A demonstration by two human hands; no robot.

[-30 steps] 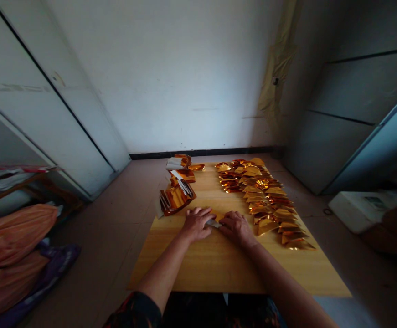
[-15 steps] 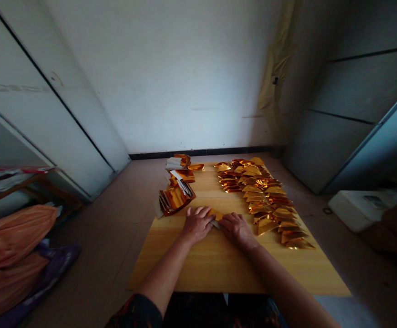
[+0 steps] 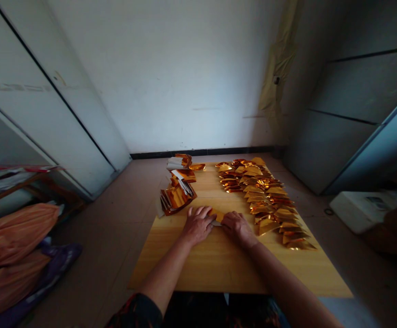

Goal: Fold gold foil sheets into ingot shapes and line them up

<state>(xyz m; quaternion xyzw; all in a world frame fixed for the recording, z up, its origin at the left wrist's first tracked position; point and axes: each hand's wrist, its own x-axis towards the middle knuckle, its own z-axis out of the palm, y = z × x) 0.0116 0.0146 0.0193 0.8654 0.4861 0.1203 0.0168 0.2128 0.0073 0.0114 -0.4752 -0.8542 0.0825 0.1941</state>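
Gold sheet (image 3: 218,214), between and beneath both hands

A white box with a dark label (image 3: 358,208) lies on the floor at 3 o'clock; crumpled orange cloth (image 3: 20,228) lies at 8 o'clock, over purple fabric (image 3: 53,269).

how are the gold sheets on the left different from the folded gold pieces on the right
The gold sheets are gathered in loose, curved bundles, while the folded gold pieces overlap in rows. The gold sheets show pale undersides or edges; the folded gold pieces show mostly gold. The folded gold pieces have creased, pointed shapes, whereas the gold sheets look broader and bend smoothly. Both are shiny and lie on the wooden table.
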